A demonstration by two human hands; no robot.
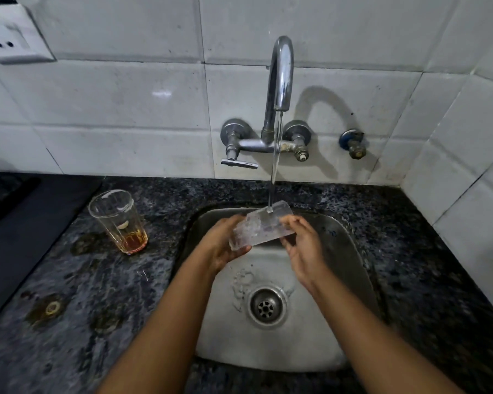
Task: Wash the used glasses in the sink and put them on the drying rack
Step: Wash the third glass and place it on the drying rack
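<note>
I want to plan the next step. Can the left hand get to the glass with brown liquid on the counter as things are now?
Probably not yet: the path from the left hand to the dirty glass looks clear, but that hand is gripping the glass under the tap.

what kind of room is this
Most likely a home kitchen: a steel sink set in a dark granite counter, a wall tap running over tiled walls, and a used glass waiting beside it.

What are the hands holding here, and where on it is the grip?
A clear glass, tipped sideways under the tap stream. The left hand cups its base end; the right hand has its fingers on the side wall nearer the rim.
</note>
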